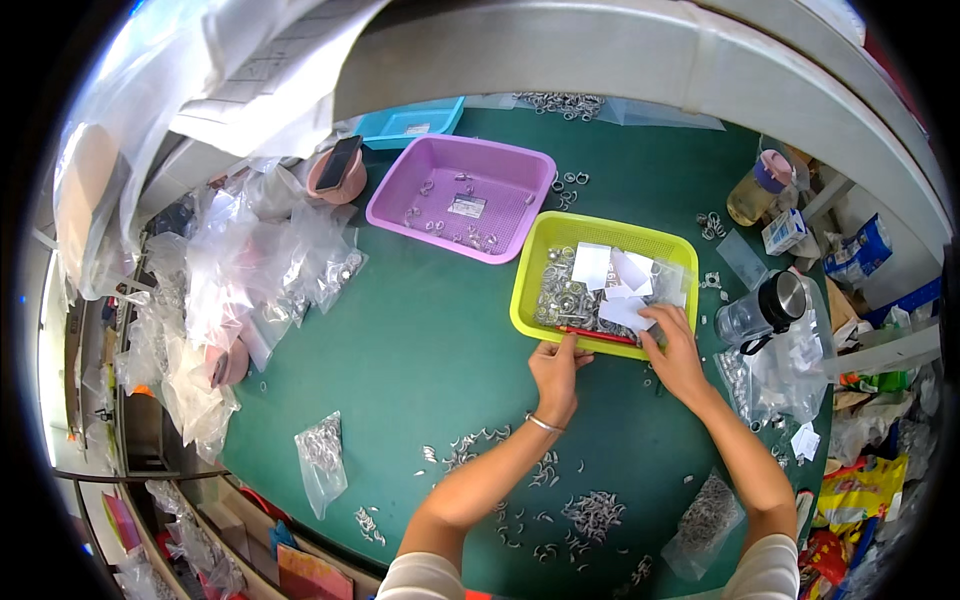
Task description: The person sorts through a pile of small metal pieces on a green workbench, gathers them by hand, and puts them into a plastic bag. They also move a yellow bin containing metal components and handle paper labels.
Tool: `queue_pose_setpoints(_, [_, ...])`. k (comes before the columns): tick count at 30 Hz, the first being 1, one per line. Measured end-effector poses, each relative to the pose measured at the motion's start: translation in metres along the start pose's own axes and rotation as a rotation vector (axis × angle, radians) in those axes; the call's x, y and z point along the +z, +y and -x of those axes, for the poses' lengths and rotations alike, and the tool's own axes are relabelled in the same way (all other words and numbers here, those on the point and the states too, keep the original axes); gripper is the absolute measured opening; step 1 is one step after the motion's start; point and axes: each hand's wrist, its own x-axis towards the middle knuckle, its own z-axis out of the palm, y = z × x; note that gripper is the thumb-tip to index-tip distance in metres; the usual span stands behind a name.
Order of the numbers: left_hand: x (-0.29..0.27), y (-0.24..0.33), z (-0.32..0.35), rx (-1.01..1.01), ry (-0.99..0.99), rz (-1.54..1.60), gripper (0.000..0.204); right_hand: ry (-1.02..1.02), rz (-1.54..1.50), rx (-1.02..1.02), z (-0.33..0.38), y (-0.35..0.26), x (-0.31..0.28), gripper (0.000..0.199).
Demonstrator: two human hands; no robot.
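Observation:
A yellow-green plastic basket (690, 262) holds many small silver metal pieces (560, 290), several white paper slips (592, 266) and a red pen (606, 335) along its near side. My left hand (556, 374) is at the basket's near rim, thumb up by the pen and fingers curled against the edge. At the near right corner, my right hand (680, 352) reaches over the rim. Its fingers are apart; the fingertips touch a white slip and the thumb is lower, near the rim. Part of the slips lies hidden under that hand.
A purple basket (385, 205) with a few rings stands behind left, a blue tray (440, 117) beyond it. Loose metal pieces (594, 514) and filled plastic bags (320, 462) lie nearer me. To the right stand a clear bottle (742, 320) and a jug (750, 200). Bags crowd the left.

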Motion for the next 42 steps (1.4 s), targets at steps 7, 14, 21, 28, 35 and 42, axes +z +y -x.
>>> queue_pose_setpoints(7, [-0.034, 0.018, 0.022, -0.075, -0.048, -0.066, 0.024, -0.064, 0.142, -0.042, -0.014, 0.003, 0.029, 0.041])
queue_pose_setpoints(14, [-0.085, 0.045, -0.025, 0.613, 0.244, -0.450, 0.025, -0.154, 0.263, 0.001, -0.008, 0.025, 0.041, 0.045])
queue_pose_setpoints(21, [-0.142, 0.069, -0.119, 0.896, 0.424, -1.034, 0.033, -0.128, 0.213, 0.006, -0.024, 0.015, 0.049, 0.049])
queue_pose_setpoints(28, [-0.135, 0.063, -0.125, 0.775, 0.524, -1.020, 0.037, -0.281, 0.283, -0.180, -0.032, 0.005, 0.050, 0.050])
queue_pose_setpoints(35, [-0.134, 0.067, -0.123, 0.753, 0.538, -0.953, 0.040, -0.067, 0.226, -0.137, -0.035, 0.035, 0.031, 0.019])
queue_pose_setpoints(42, [-0.129, 0.071, -0.117, 0.735, 0.515, -0.938, 0.042, 0.193, 0.126, 0.258, -0.055, 0.017, 0.001, 0.016])
